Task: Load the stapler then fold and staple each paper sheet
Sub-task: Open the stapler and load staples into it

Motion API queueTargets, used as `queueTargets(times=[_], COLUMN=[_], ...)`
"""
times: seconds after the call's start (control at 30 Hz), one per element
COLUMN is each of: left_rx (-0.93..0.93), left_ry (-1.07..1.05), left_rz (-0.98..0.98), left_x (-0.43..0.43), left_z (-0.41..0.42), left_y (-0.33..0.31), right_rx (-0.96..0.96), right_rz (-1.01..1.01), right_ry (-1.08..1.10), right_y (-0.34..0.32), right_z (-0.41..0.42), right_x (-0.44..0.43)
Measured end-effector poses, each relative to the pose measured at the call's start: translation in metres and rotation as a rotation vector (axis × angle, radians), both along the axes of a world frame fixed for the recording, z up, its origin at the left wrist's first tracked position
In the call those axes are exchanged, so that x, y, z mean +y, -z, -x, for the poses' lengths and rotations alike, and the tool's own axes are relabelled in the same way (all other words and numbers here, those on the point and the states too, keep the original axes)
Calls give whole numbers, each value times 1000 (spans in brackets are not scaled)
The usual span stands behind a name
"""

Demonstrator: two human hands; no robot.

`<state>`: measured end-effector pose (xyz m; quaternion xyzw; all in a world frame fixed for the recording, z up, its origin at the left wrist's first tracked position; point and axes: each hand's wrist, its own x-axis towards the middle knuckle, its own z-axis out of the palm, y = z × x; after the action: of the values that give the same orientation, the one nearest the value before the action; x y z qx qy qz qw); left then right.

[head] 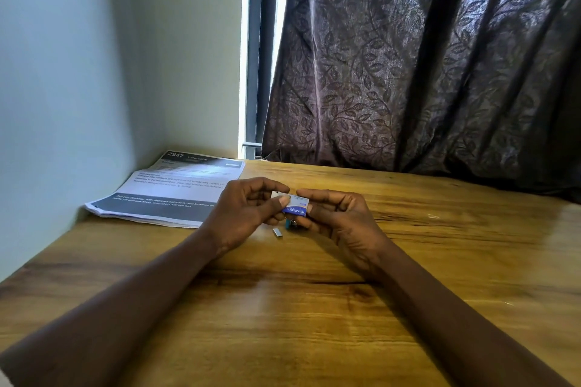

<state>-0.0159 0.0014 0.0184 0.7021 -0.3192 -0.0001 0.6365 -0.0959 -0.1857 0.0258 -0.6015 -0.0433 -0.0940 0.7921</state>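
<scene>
Both hands (292, 214) hold a staple box (295, 206) beside stacked paper sheets (169, 192).

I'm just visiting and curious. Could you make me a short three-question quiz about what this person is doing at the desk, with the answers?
1. True or false: both hands hold the small staple box up off the wooden table.
2. Where does the stack of printed sheets lie? A) by the wall at the far left of the table B) under the right hand C) on the floor
3. What small silvery thing lies on the table just below the left hand?

Key
1. True
2. A
3. A short strip of staples
</scene>
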Motion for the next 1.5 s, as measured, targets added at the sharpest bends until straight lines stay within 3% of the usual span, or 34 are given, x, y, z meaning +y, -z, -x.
queueTargets(times=[0.23,0.53,0.77,0.93,1.1,1.5], left_rx=[104,150,131,-269,-578,-825], left_ry=[31,12,-6,-250,-267,-339], left_rz=[94,172,125,-26,-186,-478], left_x=[0,3,1,1,7,13], left_z=[2,0,3,2,3,0], left_y=[-5,-5,-7,-4,-8,-10], right_rx=[-82,-36,-19,-39,-40,-59], right_rz=[104,-1,-35,23,83,207], right_ry=[121,126,148,161,160,161], right_y=[-4,-6,-6,-3,0,1], right_z=[2,1,-1,2,2,2], right_x=[-2,-1,-6,-2,1,0])
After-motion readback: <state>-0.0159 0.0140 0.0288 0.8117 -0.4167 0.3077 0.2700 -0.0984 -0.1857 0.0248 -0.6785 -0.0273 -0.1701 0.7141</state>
